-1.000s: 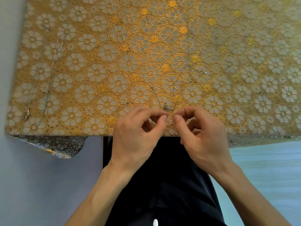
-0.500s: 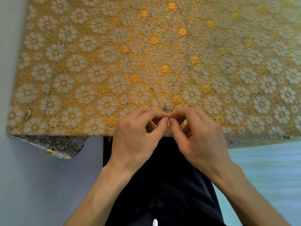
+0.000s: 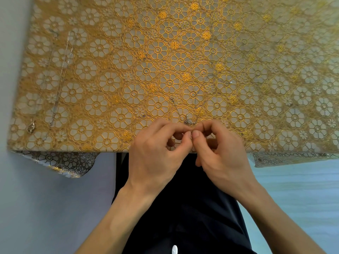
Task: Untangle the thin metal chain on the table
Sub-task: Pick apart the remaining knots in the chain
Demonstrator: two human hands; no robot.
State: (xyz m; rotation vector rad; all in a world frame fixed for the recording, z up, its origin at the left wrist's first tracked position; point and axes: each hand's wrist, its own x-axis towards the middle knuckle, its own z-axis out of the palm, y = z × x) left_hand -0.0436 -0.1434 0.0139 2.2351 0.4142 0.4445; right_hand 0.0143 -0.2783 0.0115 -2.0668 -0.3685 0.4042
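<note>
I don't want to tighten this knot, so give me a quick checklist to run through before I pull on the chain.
1. Grip with both hands: ok, left hand and right hand pinch the chain, fingertips meeting.
2. Sight of the knot: ok, a small clump just beyond the fingertips.
3. Loose strands free: ok, they trail away across the cloth.
4. Slack in the knot: cannot tell, too small.
5. Clear of the second chain: ok, it lies far left.

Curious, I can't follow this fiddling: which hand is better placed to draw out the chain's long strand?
Likely the right hand: it and the left hand both pinch the chain, but the long strand trails off rightward.
</note>
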